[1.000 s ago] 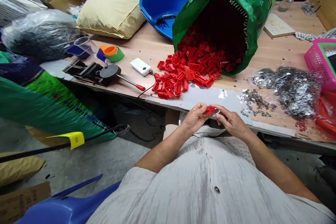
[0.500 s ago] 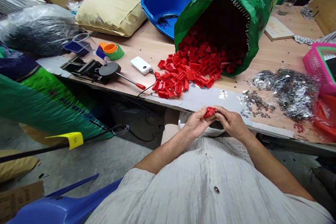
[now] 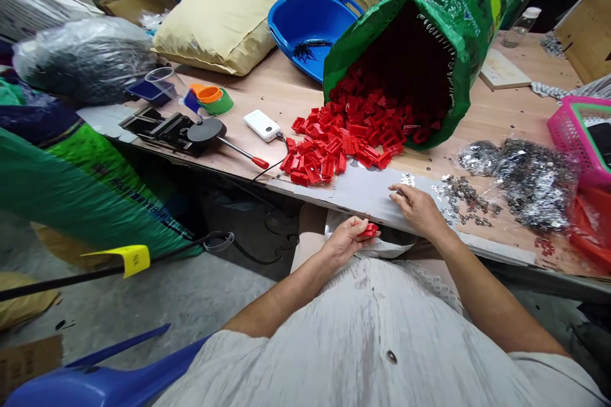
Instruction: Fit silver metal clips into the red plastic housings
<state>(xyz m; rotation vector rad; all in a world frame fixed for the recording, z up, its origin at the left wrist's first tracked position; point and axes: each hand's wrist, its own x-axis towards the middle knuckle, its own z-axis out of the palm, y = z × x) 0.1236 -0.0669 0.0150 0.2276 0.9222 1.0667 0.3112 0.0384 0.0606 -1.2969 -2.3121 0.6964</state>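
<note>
My left hand (image 3: 347,238) is below the table edge, over my lap, closed on a small red plastic part (image 3: 369,229). My right hand (image 3: 416,208) rests on the grey sheet (image 3: 363,191) at the table's front edge, fingers curled with the tips down near a few loose small metal pieces (image 3: 406,179); whether it holds one is hidden. A pile of red plastic parts (image 3: 344,140) spills from a tipped green sack (image 3: 429,19) just beyond both hands.
A heap of small metal pieces in clear bags (image 3: 525,172) lies at the right, beside a pink basket (image 3: 573,133). A white power bank (image 3: 261,124), a black hand press (image 3: 184,132), a blue basin (image 3: 305,25) and a tan sack (image 3: 224,22) are at the left.
The hands have parted. My left hand dropped toward my lap with the red part; my right hand let go of it and reached forward onto the grey sheet near the metal pieces.
</note>
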